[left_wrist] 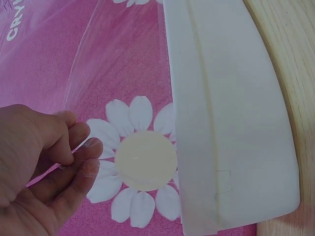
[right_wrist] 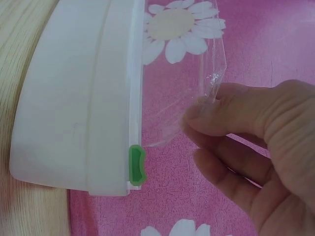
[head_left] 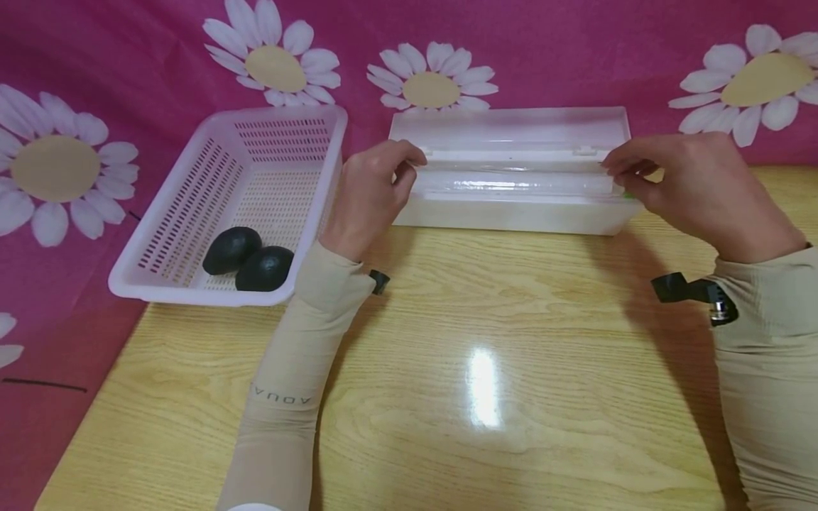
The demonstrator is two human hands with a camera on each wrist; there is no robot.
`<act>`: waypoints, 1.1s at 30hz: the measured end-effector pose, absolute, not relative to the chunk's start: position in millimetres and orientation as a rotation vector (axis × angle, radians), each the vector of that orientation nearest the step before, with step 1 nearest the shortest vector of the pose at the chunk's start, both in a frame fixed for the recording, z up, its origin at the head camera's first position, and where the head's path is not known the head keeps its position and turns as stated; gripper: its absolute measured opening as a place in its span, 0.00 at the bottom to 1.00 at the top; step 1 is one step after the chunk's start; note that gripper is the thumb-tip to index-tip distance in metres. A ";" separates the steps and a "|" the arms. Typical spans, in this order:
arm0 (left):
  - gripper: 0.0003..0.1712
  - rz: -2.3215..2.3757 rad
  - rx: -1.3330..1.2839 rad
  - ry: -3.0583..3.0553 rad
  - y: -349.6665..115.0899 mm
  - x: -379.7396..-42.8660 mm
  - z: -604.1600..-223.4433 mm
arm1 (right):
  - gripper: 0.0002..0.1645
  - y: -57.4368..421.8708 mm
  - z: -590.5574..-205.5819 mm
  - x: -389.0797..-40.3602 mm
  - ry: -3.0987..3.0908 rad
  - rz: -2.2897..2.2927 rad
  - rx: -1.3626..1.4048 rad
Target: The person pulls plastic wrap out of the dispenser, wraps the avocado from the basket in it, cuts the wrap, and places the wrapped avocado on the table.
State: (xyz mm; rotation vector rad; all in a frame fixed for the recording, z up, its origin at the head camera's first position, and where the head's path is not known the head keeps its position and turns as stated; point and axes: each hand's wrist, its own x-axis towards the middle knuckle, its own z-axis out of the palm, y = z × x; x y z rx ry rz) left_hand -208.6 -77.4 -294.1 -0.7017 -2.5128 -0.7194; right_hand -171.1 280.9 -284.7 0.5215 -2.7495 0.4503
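Left hand (head_left: 369,191): thumb and fingers pinch together; left forearm (head_left: 281,383) slants back behind the fingers. Right hand (head_left: 699,188): well apart from left fingers; thumb meets forefinger, other fingers bend just beside; right forearm (head_left: 770,383) lies behind them.

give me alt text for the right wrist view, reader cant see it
A right hand pinches the edge of clear plastic film that reaches out from a long white box. A green slider sits near one end of the box, with a pink daisy-patterned backdrop behind and a wood-grain table at the left.
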 end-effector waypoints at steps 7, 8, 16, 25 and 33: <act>0.11 -0.718 -0.708 -2.502 -77.8 -209.0 -294.6 | 0.14 281.7 -284.2 -169.6 -2.731 0.437 0.507; 0.11 -0.718 -0.707 -2.502 -77.7 -209.1 -294.8 | 0.14 281.9 -283.9 -169.2 -2.728 0.434 0.505; 0.11 -0.716 -0.701 -2.511 -77.1 -208.6 -294.0 | 0.13 283.8 -280.7 -167.1 -2.714 0.436 0.490; 0.11 -0.721 -0.692 -2.518 -77.7 -206.4 -291.9 | 0.08 285.5 -279.7 -167.1 -2.619 0.438 0.531; 0.11 -0.741 -0.683 -2.580 -78.2 -206.3 -290.6 | 0.11 286.8 -279.1 -165.7 -2.717 0.493 0.434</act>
